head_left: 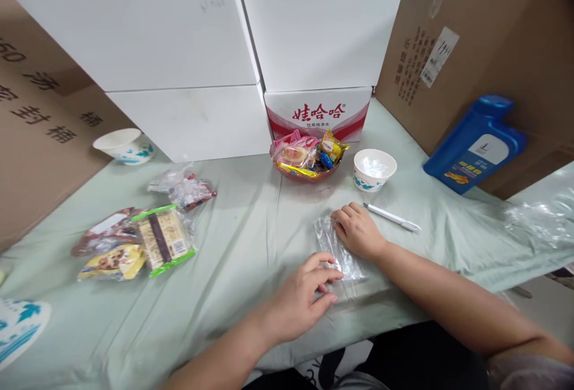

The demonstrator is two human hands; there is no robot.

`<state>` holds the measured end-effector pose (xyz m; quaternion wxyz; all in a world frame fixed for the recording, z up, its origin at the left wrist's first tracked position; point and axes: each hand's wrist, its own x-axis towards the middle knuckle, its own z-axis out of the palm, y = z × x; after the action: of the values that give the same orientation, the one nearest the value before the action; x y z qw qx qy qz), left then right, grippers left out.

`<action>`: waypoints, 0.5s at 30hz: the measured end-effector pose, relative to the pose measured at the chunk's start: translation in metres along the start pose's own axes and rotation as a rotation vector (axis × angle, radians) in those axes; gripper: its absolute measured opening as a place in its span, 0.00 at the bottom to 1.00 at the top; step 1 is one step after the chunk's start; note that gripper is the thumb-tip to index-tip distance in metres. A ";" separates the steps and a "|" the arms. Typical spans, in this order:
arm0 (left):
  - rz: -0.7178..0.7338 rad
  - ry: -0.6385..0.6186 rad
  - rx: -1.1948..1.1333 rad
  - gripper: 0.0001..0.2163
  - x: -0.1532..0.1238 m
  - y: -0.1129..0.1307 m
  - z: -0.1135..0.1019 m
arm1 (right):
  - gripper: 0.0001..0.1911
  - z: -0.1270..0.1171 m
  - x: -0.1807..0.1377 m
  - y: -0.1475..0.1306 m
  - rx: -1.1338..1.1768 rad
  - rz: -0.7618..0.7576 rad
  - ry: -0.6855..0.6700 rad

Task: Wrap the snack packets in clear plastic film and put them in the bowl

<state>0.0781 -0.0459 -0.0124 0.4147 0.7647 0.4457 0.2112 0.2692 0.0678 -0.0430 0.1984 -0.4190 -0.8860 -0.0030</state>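
A small clear plastic bag lies flattened and creased on the cloth in front of me. My right hand rests on its upper right side, fingers curled and pressed onto the plastic. From the lower left, my left hand reaches over the bag's near edge; its fingers are apart and loosely bent, with the fingertips at the plastic. Just beyond my right hand is a white pen, lying slantwise.
Wrapped snacks fill a reddish bowl. Right of it stands a paper cup holding clear plastic. A blue bottle leans by a cardboard box. Packaged snacks lie left. White boxes stand behind.
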 end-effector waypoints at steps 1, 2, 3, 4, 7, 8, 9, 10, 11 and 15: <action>0.031 0.060 0.061 0.15 0.000 -0.001 0.003 | 0.09 0.000 0.000 -0.001 -0.020 0.000 -0.002; 0.079 0.129 0.139 0.16 0.000 -0.003 0.006 | 0.09 0.000 -0.001 -0.002 -0.027 -0.003 0.003; 0.138 0.187 0.230 0.18 0.001 -0.005 0.008 | 0.09 0.000 -0.001 -0.003 -0.021 -0.006 0.015; 0.198 0.223 0.319 0.20 0.001 -0.007 0.010 | 0.09 -0.001 -0.002 -0.004 -0.006 -0.012 0.033; 0.293 0.211 0.476 0.20 0.004 -0.011 0.014 | 0.09 -0.003 -0.004 -0.007 0.069 -0.059 0.086; 0.295 0.199 0.491 0.19 0.005 -0.012 0.014 | 0.10 -0.004 -0.003 -0.008 0.089 -0.082 0.088; 0.291 0.189 0.498 0.17 0.005 -0.013 0.014 | 0.10 -0.003 -0.003 -0.008 0.100 -0.097 0.082; 0.284 0.182 0.505 0.16 0.006 -0.013 0.014 | 0.10 -0.003 -0.002 -0.008 0.098 -0.099 0.071; 0.279 0.174 0.512 0.15 0.006 -0.012 0.013 | 0.09 -0.002 -0.002 -0.007 0.086 -0.082 0.059; 0.261 0.143 0.542 0.17 0.007 -0.011 0.010 | 0.07 -0.004 0.001 0.003 0.019 0.098 0.126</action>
<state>0.0834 -0.0419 -0.0273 0.1328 0.8815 0.4119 0.1892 0.2722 0.0695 -0.0396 0.2579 -0.4588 -0.8502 -0.0111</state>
